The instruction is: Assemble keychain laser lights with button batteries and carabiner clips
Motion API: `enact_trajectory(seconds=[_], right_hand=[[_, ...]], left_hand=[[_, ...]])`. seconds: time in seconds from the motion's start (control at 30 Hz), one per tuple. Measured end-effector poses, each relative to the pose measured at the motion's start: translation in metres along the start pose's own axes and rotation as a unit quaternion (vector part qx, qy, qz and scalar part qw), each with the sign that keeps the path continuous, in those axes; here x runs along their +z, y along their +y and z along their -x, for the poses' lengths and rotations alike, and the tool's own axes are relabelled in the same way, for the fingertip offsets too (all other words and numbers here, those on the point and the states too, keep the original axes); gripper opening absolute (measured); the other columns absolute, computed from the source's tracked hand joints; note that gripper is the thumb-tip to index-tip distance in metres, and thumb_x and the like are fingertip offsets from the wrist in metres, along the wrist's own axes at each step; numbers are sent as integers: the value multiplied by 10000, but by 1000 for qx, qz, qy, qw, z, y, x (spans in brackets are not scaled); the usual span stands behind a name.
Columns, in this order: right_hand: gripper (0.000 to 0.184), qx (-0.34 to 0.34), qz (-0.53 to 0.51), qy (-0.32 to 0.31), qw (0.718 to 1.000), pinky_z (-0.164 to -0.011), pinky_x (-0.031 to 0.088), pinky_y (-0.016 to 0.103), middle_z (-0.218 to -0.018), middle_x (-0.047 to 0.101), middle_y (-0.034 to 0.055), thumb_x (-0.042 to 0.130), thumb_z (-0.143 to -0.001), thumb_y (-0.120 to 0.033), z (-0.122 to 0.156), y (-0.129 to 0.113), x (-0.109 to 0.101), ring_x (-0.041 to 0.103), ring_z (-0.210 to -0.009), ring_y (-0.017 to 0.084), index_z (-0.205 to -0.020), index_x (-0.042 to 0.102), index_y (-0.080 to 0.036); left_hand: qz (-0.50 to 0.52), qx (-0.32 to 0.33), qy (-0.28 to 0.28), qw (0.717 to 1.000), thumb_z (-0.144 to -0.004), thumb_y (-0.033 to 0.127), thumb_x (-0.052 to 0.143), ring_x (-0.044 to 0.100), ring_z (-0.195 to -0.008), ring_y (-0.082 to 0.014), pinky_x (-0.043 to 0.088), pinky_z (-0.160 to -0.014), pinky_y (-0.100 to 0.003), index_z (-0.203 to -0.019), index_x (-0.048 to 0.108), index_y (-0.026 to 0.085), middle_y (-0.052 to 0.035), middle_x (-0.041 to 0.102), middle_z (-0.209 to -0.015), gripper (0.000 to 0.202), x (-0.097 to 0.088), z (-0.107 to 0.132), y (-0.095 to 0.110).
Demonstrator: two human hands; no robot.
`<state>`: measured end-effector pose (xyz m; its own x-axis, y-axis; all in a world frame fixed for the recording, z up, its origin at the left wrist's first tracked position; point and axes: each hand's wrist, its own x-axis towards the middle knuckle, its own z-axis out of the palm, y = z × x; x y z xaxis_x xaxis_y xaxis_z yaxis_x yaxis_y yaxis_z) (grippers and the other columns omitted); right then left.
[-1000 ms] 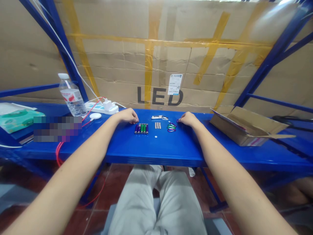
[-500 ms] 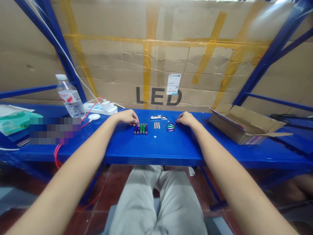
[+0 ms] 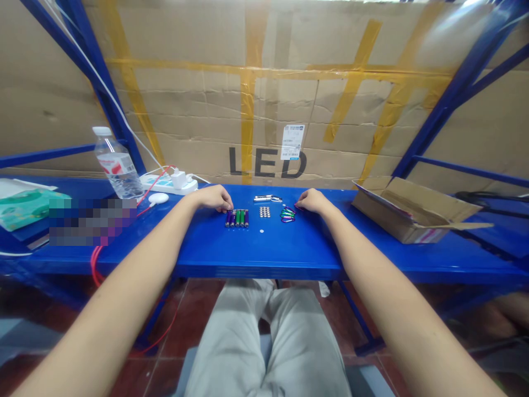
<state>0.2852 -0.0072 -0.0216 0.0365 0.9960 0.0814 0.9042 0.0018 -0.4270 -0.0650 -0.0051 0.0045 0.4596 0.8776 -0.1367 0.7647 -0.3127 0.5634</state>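
Note:
My left hand [image 3: 215, 197] rests palm down on the blue table [image 3: 264, 248], its curled fingertips touching the top of a row of purple and green cylinders [image 3: 237, 218]. My right hand [image 3: 311, 200] lies likewise, fingers curled, just right of a small pile of coloured carabiner clips [image 3: 288, 214]. Between the hands sit a cluster of small silver button cells [image 3: 265, 211], a metallic keychain piece [image 3: 268, 198] farther back, and one loose white disc [image 3: 260, 230]. Neither hand visibly grips anything.
A water bottle [image 3: 117, 163], a white power strip with charger [image 3: 168, 181] and a red cable stand at back left. A green packet [image 3: 25, 204] lies far left. An open cardboard box [image 3: 413, 209] sits at right. A taped cardboard wall marked LED backs the table.
Only the camera view has shifted slightly; both hands stay where they were beside the small parts.

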Motion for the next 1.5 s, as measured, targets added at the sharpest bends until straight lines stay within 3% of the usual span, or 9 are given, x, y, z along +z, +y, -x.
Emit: enact_trajectory(seconds=[0.4,0.77,0.87,1.0,1.07,1.27,1.5], right_hand=[[112,-3,15,-1,1000,-648,476,240,-770,744,78,726,-750,-230,0,-1,0,665,-725,181,-787,767,-132],[88,-29,40,-16,999,-629,462,236,-746,724,58,721,-728,-231,8,-11,-4,639,-714,171,-738,749,-148],[69,-34,34,-23,999,-613,449,238,-756,725,57,717,-728,-216,10,-13,-4,634,-711,169,-733,744,-153],[104,-37,19,-31,999,-589,427,247,-728,720,61,697,-759,-231,9,-13,-4,623,-678,163,-707,729,-148],[151,-39,11,-37,999,-576,418,244,-693,711,59,672,-790,-240,7,-12,-4,611,-641,152,-683,719,-143],[157,-42,-2,-31,999,-570,414,234,-668,706,60,644,-811,-203,6,-11,-5,594,-595,135,-689,716,-134],[122,-65,2,-39,997,-624,451,216,-809,762,74,668,-764,-136,4,-8,-2,659,-702,157,-816,778,-128]], left_hand=[[-28,28,-10,999,-627,286,699,637,-700,-176,447,-653,-241,-769,794,199,-42,750,-752,192,-3,2,4],[-11,6,13,1000,-637,277,679,654,-691,-172,456,-617,-241,-803,771,186,-40,752,-769,210,-2,-1,-1],[10,18,43,999,-654,263,671,655,-678,-175,476,-626,-252,-775,758,172,-48,745,-751,173,2,-4,-2],[11,78,159,984,-723,239,641,677,-774,-201,511,-765,-301,-828,765,177,-65,758,-819,174,13,-18,3],[-20,116,186,975,-753,226,627,685,-883,-224,501,-864,-329,-854,774,190,-77,767,-935,182,20,-29,11],[-147,184,170,957,-779,189,591,672,-928,-241,485,-886,-328,-895,782,207,-90,747,-982,224,35,-64,40],[-200,146,121,961,-779,194,608,668,-849,-216,469,-765,-290,-909,765,170,-96,749,-922,205,41,-82,54]])
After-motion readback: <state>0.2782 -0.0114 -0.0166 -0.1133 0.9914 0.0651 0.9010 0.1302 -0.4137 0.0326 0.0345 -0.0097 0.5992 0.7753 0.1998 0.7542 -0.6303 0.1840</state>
